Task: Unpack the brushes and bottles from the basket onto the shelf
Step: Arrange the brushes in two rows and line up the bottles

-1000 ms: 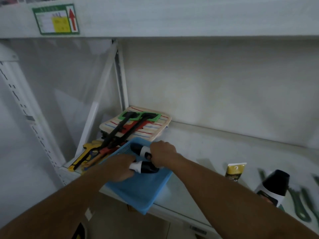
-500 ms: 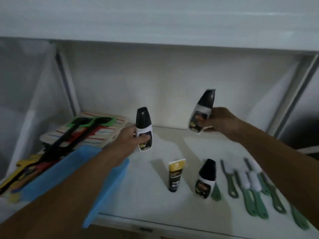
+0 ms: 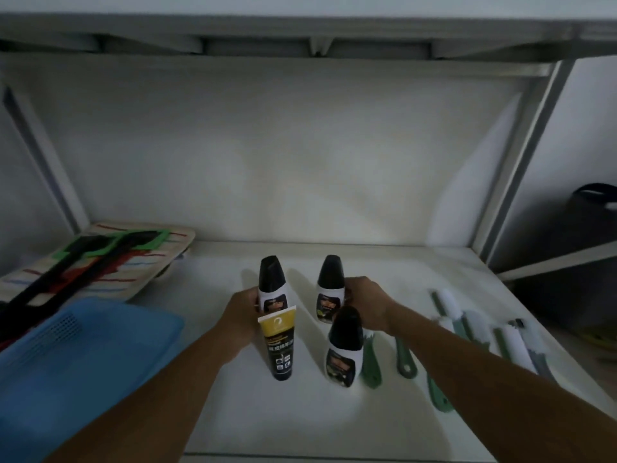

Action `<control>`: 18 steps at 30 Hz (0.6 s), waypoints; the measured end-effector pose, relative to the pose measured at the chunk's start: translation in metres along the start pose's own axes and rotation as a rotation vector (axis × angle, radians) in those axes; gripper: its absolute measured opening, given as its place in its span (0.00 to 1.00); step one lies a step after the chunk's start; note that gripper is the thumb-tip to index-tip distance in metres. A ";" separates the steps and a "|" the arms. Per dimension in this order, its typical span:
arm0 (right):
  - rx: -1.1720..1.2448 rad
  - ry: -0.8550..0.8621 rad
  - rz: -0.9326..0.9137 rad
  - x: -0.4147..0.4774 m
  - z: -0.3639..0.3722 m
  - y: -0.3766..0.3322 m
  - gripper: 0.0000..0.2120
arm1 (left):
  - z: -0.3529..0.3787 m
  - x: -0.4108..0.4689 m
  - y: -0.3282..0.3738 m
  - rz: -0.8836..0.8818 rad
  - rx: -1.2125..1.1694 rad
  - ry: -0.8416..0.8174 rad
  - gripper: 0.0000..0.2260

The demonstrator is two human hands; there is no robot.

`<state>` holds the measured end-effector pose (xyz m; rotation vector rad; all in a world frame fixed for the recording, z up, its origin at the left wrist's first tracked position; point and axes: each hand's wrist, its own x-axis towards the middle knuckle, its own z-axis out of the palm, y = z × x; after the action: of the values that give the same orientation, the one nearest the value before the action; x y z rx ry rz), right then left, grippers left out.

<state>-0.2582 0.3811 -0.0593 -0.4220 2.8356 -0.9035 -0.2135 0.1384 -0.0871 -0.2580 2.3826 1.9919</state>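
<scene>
White shelf [image 3: 334, 412] now carries both bottles that hung in the air half a second ago

Left hand [image 3: 242, 315] is wrapped around the left bottle [image 3: 272, 285], right hand [image 3: 365, 300] around the right bottle [image 3: 330, 285], both upright behind a yellow tube [image 3: 279, 342] and a third bottle [image 3: 345, 349]; blue basket [image 3: 83, 355] sits left, green brushes [image 3: 467, 345] lie right

Honestly nothing here is legible. The yellow-and-black tube [image 3: 279, 345] near the shelf's front edge has a row of pale characters across its black band, too blurry to make out. Labels on the three black-capped bottles [image 3: 344, 352] are just smudges.
</scene>
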 end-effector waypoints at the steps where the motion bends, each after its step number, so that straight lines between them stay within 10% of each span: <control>1: 0.001 0.014 -0.017 -0.006 -0.007 0.003 0.11 | 0.000 -0.001 0.002 -0.007 0.020 0.020 0.12; 10: 0.196 0.660 0.071 -0.151 -0.117 0.098 0.10 | -0.002 -0.104 0.027 0.310 0.124 0.813 0.10; 18: -0.119 0.337 0.286 -0.220 -0.097 0.159 0.16 | 0.190 -0.152 0.043 0.595 0.617 -0.249 0.07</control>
<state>-0.1053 0.6254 -0.0637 0.1399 3.1481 -0.8171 -0.0864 0.3487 -0.0611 0.7371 2.9409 1.1791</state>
